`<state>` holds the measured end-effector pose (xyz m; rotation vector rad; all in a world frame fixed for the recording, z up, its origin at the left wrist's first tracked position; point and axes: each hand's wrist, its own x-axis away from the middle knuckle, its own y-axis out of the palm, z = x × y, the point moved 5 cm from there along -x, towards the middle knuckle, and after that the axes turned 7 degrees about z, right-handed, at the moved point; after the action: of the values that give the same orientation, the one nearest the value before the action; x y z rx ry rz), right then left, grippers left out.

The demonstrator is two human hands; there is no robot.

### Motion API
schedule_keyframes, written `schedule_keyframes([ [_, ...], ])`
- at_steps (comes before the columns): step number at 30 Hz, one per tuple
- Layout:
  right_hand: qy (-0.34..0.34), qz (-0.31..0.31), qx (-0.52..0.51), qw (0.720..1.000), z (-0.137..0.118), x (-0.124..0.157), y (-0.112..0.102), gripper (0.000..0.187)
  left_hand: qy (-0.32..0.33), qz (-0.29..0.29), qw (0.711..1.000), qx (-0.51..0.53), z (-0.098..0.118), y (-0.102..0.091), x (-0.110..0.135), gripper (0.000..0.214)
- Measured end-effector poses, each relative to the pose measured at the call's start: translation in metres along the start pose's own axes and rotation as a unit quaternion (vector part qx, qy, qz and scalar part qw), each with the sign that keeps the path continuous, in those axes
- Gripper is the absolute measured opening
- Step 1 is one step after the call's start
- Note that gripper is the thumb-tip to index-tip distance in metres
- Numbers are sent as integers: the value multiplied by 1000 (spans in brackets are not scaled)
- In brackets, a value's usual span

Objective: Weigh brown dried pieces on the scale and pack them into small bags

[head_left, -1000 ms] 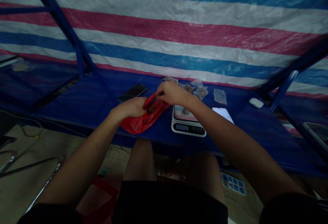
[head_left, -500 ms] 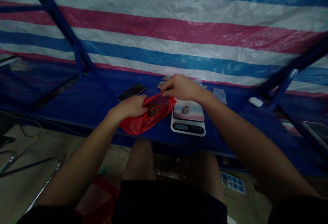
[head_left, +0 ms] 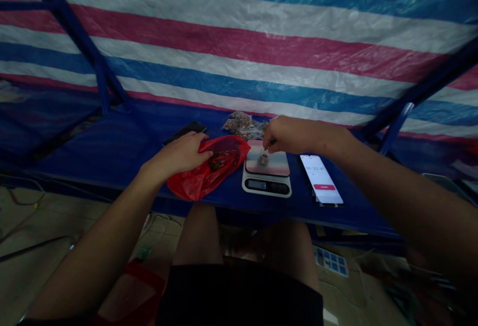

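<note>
My left hand (head_left: 181, 152) grips the rim of a red plastic bag (head_left: 209, 167) that lies on the blue table (head_left: 127, 152) with dark brownish bits inside. My right hand (head_left: 286, 134) hovers over a small white kitchen scale (head_left: 266, 171), fingers pinched on something too small to name. A small pale piece (head_left: 263, 159) rests on the scale's platform just below those fingers.
Several small clear packets (head_left: 242, 124) of brownish bits lie behind the scale. A lit phone (head_left: 321, 179) lies right of the scale, and a dark phone (head_left: 184, 132) behind my left hand. A striped tarp forms the back wall; blue frame bars (head_left: 388, 129) rise on both sides.
My right hand moved from the mouth of the red bag rightward to above the scale. My left hand kept its hold on the bag. The view shifted slightly.
</note>
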<state>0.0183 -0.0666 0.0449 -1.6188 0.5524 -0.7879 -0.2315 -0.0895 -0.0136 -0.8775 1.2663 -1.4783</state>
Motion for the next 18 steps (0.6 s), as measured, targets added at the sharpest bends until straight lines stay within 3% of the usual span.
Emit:
schedule_keyframes([
  [13, 14, -39, 60, 997, -19, -10, -2, 13, 13, 7, 1000, 21, 2, -5, 2, 60],
  [18, 12, -29, 50, 998, -19, -11, -2, 23, 13, 29, 999, 24, 5, -5, 4, 57],
])
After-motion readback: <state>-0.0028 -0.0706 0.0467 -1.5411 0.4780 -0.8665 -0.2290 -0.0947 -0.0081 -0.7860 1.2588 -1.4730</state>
